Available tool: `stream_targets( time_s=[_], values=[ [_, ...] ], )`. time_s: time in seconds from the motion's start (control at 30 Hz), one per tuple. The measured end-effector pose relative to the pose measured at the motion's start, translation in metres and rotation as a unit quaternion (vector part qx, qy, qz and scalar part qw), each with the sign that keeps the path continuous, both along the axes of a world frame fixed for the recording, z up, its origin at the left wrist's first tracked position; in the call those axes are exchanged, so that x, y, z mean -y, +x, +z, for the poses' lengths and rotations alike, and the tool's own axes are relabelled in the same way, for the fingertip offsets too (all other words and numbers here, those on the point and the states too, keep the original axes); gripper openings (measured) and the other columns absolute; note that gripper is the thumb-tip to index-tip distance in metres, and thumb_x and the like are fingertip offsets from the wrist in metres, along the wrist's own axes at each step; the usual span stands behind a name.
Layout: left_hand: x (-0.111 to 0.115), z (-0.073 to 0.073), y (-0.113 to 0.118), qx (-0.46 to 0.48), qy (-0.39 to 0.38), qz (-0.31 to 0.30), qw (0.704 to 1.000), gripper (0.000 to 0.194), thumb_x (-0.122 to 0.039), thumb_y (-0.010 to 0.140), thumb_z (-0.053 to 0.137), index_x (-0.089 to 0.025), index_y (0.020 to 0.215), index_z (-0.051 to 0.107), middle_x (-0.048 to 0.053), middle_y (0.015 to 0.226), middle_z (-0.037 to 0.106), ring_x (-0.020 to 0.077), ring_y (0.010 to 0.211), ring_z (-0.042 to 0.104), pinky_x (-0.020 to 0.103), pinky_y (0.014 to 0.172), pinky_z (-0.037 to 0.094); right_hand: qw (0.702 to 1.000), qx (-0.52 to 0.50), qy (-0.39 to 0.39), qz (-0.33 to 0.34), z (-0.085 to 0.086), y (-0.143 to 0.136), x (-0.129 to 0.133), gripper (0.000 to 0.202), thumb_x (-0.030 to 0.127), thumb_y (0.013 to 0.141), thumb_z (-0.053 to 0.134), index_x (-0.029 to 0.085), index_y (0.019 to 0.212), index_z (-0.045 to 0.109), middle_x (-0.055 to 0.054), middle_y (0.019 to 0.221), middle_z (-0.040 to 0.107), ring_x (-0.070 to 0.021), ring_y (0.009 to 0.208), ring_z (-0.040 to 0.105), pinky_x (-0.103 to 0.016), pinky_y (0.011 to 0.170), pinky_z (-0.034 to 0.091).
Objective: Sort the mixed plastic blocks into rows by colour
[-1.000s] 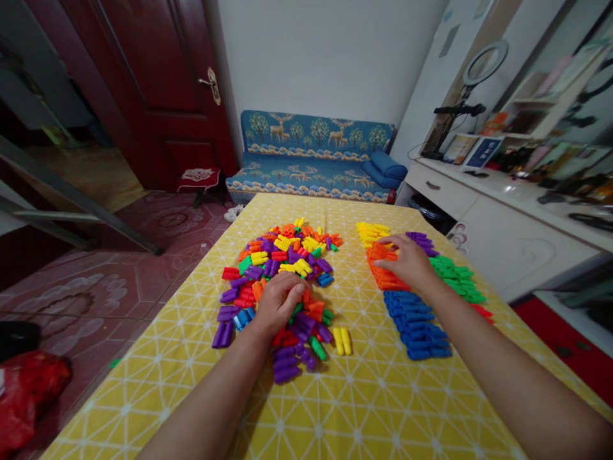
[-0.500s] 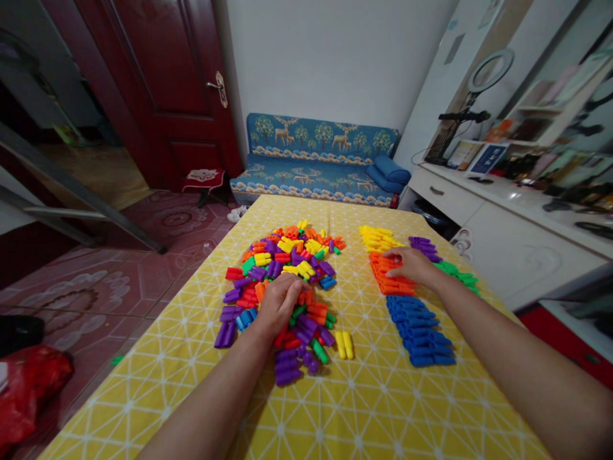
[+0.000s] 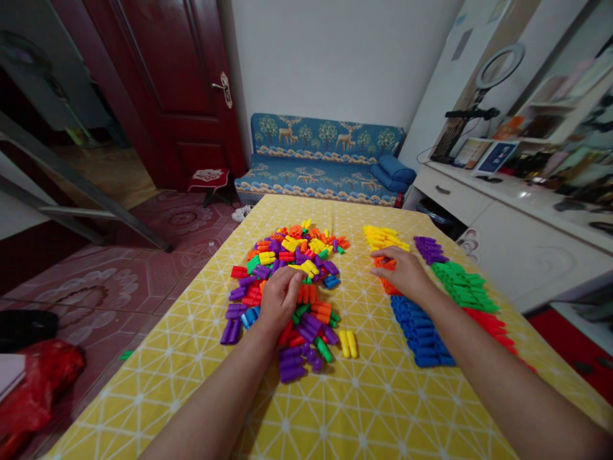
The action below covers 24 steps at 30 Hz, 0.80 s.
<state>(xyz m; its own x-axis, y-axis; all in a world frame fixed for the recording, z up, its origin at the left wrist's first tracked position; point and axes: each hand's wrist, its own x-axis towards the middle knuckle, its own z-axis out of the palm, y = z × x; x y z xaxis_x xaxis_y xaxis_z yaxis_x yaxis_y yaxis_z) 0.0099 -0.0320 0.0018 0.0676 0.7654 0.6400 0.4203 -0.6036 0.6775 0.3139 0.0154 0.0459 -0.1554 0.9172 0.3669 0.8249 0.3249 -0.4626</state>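
Observation:
My left hand (image 3: 279, 299) rests on a mixed heap of plastic building blocks (image 3: 262, 272) in many colours, its fingers curled down among them. The fingertips are hidden, and an orange block (image 3: 307, 294) lies just beside the thumb. To the right, my right hand (image 3: 405, 275) bends over a row of orange blocks (image 3: 390, 285), with orange showing between thumb and fingers. The hand covers much of that row. Yellow blocks (image 3: 383, 237) lie beyond it and blue blocks (image 3: 416, 329) nearer me, both in rows.
Purple blocks (image 3: 430, 250), green blocks (image 3: 462, 284) and red blocks (image 3: 493, 327) form a second column at the right, partly behind my forearm. A yellow pair (image 3: 348, 344) lies apart from the heap. Beyond the patterned tablecloth (image 3: 335, 415) is a blue sofa (image 3: 316, 169).
The view has shifted slightly, so things sit a little further right and the red rows now show. My right hand has drawn nearer over the orange row. My left hand remains at the heap.

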Motion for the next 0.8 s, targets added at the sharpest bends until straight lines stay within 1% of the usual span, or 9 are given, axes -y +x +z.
stream_targets(
  time_s=[0.1,0.17,0.27,0.37,0.47,0.57,0.67,0.73,0.8],
  values=[
    [-0.003,-0.002,-0.001,-0.003,0.000,0.064,0.998,0.018,-0.023,0.093,0.050,-0.018,0.098,0.066,0.006,0.095,0.068,0.0191,0.091,0.063,0.032,0.083,0.049,0.993,-0.093,-0.025,0.061,-0.016,-0.056,0.022,0.033,0.027,0.077,0.067,0.022,0.109,0.068,-0.006,0.106,0.068,-0.0192,0.091,0.065,-0.035,0.084,0.052],
    [-0.004,-0.004,-0.001,-0.017,0.000,0.078,0.997,0.020,-0.018,0.091,0.050,-0.019,0.102,0.066,0.007,0.100,0.068,0.0201,0.096,0.063,0.033,0.086,0.049,0.988,-0.131,-0.026,0.076,-0.030,-0.087,0.029,0.045,0.020,0.075,0.066,0.022,0.119,0.064,-0.008,0.119,0.065,-0.0223,0.107,0.062,-0.040,0.096,0.048],
    [-0.004,-0.005,-0.001,-0.074,-0.008,0.069,0.995,0.037,-0.013,0.085,0.052,-0.021,0.119,0.062,0.008,0.115,0.067,0.0235,0.108,0.060,0.040,0.095,0.047,0.983,-0.164,-0.002,0.080,-0.045,-0.119,0.028,0.066,0.011,0.070,0.063,0.024,0.134,0.054,-0.009,0.136,0.056,-0.0259,0.128,0.049,-0.047,0.110,0.037],
    [-0.003,-0.004,0.000,-0.151,-0.010,0.048,0.987,0.059,-0.011,0.078,0.056,-0.023,0.136,0.052,0.009,0.134,0.059,0.0278,0.121,0.053,0.047,0.103,0.041,0.982,-0.151,0.012,0.114,-0.053,-0.134,0.021,0.075,0.003,0.068,0.055,0.029,0.139,0.050,-0.004,0.141,0.052,-0.0243,0.134,0.042,-0.048,0.115,0.031],
    [-0.003,-0.005,0.000,-0.172,-0.010,0.033,0.985,0.065,-0.006,0.075,0.053,-0.021,0.138,0.050,0.009,0.130,0.061,0.0275,0.118,0.052,0.047,0.102,0.042,0.983,-0.128,0.029,0.131,-0.057,-0.142,0.019,0.070,-0.001,0.068,0.049,0.028,0.131,0.058,-0.003,0.137,0.056,-0.0233,0.130,0.046,-0.046,0.114,0.032],
    [-0.005,-0.006,0.000,-0.148,-0.010,0.027,0.989,0.055,-0.006,0.078,0.052,-0.020,0.132,0.055,0.008,0.113,0.068,0.0253,0.107,0.056,0.043,0.094,0.045,0.978,-0.160,0.043,0.123,-0.059,-0.145,0.024,0.049,0.005,0.076,0.051,0.026,0.118,0.066,-0.005,0.122,0.065,-0.0237,0.117,0.055,-0.044,0.107,0.040],
    [-0.005,-0.007,0.001,-0.113,-0.008,0.013,0.994,0.041,-0.014,0.087,0.054,-0.020,0.128,0.057,0.008,0.112,0.069,0.0235,0.106,0.059,0.039,0.092,0.046,0.959,-0.263,0.048,0.093,-0.053,-0.147,0.031,0.027,0.020,0.086,0.055,0.026,0.110,0.067,-0.005,0.111,0.069,-0.0222,0.108,0.060,-0.040,0.098,0.046],
    [-0.005,-0.006,0.001,-0.098,-0.011,0.006,0.995,0.038,-0.021,0.090,0.056,-0.021,0.128,0.057,0.009,0.114,0.068,0.0229,0.107,0.060,0.038,0.092,0.046,0.934,-0.351,0.029,0.068,-0.048,-0.149,0.035,0.022,0.030,0.087,0.058,0.024,0.107,0.064,-0.005,0.105,0.070,-0.0204,0.097,0.064,-0.035,0.088,0.051],
    [-0.005,-0.005,0.002,-0.093,-0.012,0.007,0.996,0.037,-0.026,0.091,0.057,-0.021,0.127,0.057,0.009,0.112,0.068,0.0227,0.105,0.062,0.038,0.091,0.047,0.905,-0.422,-0.012,0.057,-0.043,-0.153,0.038,0.023,0.037,0.084,0.062,0.022,0.102,0.061,-0.003,0.094,0.070,-0.0179,0.082,0.065,-0.030,0.076,0.053]
  ],
)
